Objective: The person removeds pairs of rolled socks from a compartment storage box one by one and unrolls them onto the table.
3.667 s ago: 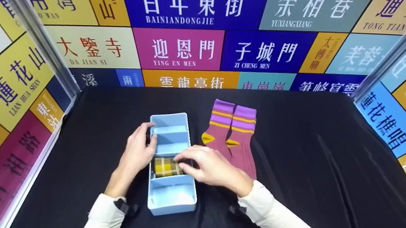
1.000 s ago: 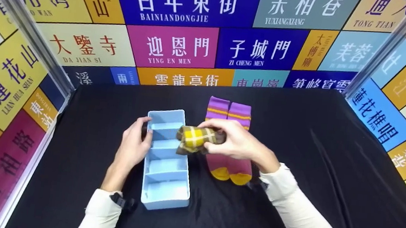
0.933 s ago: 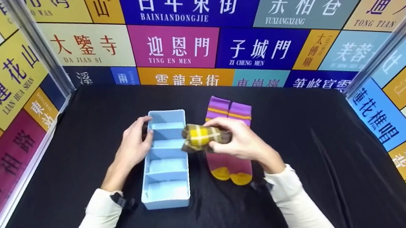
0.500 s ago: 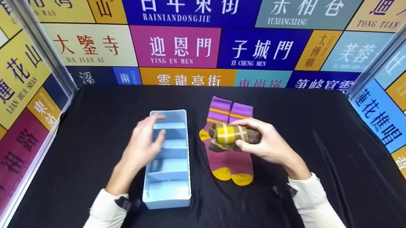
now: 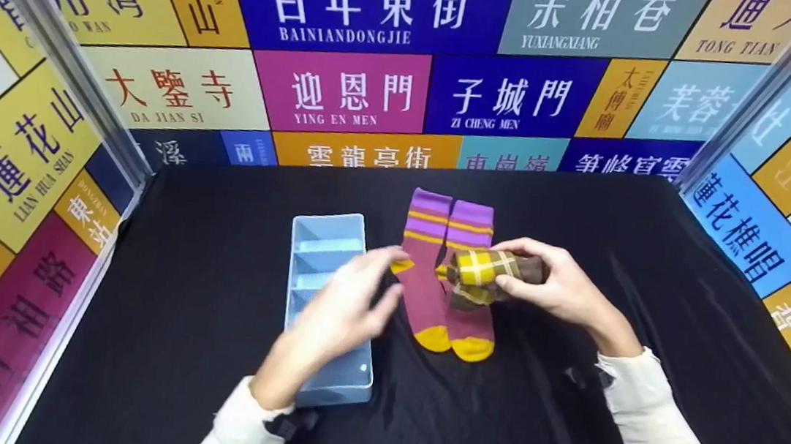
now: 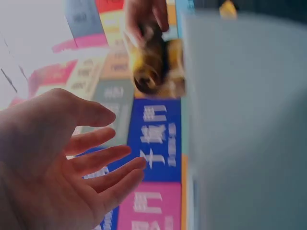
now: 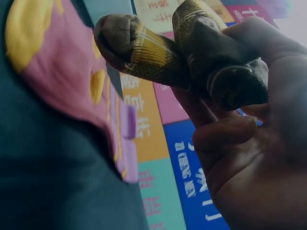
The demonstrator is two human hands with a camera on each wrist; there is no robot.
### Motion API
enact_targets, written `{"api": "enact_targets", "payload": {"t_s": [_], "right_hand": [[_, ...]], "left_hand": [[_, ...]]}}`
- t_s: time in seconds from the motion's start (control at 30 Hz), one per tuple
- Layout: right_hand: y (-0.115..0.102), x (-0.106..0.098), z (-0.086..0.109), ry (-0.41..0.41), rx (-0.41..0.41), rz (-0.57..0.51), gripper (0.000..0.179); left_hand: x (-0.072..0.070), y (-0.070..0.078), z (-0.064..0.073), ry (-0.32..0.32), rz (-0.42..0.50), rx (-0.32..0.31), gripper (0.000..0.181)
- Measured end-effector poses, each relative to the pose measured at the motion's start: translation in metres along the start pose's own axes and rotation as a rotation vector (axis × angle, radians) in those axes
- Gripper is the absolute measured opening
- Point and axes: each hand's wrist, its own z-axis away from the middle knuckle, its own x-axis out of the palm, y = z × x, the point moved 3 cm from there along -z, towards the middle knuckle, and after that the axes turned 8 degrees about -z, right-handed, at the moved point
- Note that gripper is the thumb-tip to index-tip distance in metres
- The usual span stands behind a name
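Observation:
My right hand (image 5: pixel 558 287) grips a rolled brown-and-yellow plaid sock bundle (image 5: pixel 487 268) above the purple-and-maroon socks (image 5: pixel 445 271) that lie flat on the black cloth. In the right wrist view the bundle (image 7: pixel 192 52) sits between thumb and fingers. My left hand (image 5: pixel 350 305) hovers with fingers spread over the right edge of the light blue divided box (image 5: pixel 322 258), holding nothing. The left wrist view shows the left hand (image 6: pixel 72 163) spread wide, with the bundle (image 6: pixel 153 67) beyond it.
The black cloth (image 5: pixel 652 293) covers the whole table. Walls with coloured sign panels (image 5: pixel 350 92) close in the back and both sides, and metal posts (image 5: pixel 54 46) stand at the back corners. The box's compartments that show hold nothing.
My right hand lifted the plaid bundle out of the box and carried it right, over the purple socks. My left hand left the box's left wall and moved right, fingers spread.

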Motion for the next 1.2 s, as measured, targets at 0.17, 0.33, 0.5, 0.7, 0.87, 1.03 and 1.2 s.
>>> {"api": "enact_targets", "payload": {"t_s": [0.17, 0.33, 0.5, 0.7, 0.87, 1.03, 1.2], "right_hand": [[0.012, -0.013, 0.009, -0.009, 0.032, -0.057, 0.041], [0.023, -0.025, 0.019, -0.014, 0.051, -0.086, 0.041], [0.031, -0.037, 0.031, -0.039, 0.093, -0.107, 0.04], [0.035, -0.049, 0.041, -0.115, 0.095, -0.084, 0.036], [0.041, -0.053, 0.044, -0.189, 0.12, -0.096, 0.033], [0.054, -0.057, 0.043, -0.172, 0.131, -0.003, 0.032], [0.066, -0.059, 0.045, -0.137, 0.171, 0.059, 0.033]], "left_hand": [[0.016, 0.031, -0.009, -0.095, -0.003, 0.043, 0.044], [0.033, 0.052, -0.019, -0.14, -0.048, 0.071, 0.043], [0.047, 0.066, -0.025, -0.167, -0.049, 0.064, 0.041], [0.066, 0.076, -0.025, -0.222, -0.029, 0.033, 0.041], [0.084, 0.078, -0.022, -0.261, -0.031, 0.011, 0.036], [0.105, 0.081, -0.026, -0.323, -0.067, 0.001, 0.029], [0.124, 0.083, -0.032, -0.373, -0.123, 0.004, 0.028]]}}
